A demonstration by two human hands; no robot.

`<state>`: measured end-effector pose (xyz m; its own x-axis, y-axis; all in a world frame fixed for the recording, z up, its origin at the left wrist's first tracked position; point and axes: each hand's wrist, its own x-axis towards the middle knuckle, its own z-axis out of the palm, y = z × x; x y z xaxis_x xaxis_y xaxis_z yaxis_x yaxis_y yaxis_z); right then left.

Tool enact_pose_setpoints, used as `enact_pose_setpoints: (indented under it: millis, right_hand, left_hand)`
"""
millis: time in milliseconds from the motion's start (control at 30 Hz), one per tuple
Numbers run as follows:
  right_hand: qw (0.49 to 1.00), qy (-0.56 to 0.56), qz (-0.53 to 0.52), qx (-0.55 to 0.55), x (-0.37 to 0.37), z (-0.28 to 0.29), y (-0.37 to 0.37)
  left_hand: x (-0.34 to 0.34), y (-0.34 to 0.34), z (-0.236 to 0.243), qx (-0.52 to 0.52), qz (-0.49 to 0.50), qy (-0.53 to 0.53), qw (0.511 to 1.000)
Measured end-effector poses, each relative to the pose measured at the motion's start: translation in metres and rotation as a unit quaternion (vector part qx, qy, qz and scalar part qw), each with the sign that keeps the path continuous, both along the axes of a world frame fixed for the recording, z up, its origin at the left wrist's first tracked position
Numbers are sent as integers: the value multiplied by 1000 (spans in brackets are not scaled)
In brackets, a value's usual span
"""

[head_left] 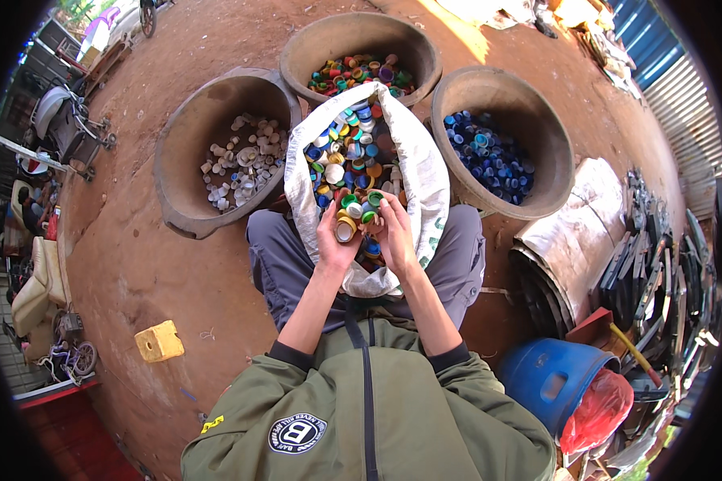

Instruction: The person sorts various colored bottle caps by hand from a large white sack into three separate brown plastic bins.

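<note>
Between my knees stands a white woven sack [427, 164], its mouth rolled wide, full of mixed-colour plastic bottle caps [351, 144]. Over its near side my left hand [336, 238] and my right hand [395, 232] are cupped together around several bottle caps, green, yellow and white among them. A yellow cap [346, 230] lies by my left fingers and a green cap [375, 199] by my right fingertips. Three round tubs surround the sack: the left tub [186, 152] has white caps, the far tub [321, 46] red, green and yellow ones, the right tub [549, 120] blue ones.
Bundled sheets [573, 232] and stacked dark panels [646, 256] lie to my right. Nearer is a tipped blue drum [537, 377] with a red plastic bag [598, 409]. A yellow block [159, 342] rests on the dirt floor at left; a stroller [60, 120] stands farther off.
</note>
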<state>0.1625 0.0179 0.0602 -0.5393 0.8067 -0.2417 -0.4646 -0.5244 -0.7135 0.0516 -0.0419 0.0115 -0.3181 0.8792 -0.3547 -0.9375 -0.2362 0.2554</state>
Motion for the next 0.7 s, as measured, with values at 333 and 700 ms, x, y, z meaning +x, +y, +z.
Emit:
enact_pose_setpoints:
  millis: [333,700]
  right_hand:
    - [990,83,5,-110,8,-27,9]
    - [999,25,16,-24,7,-5,11]
  left_hand:
    - [-1,3,0,-16,24,-13,999]
    - [-8,-4,4,-74,-36,25,996]
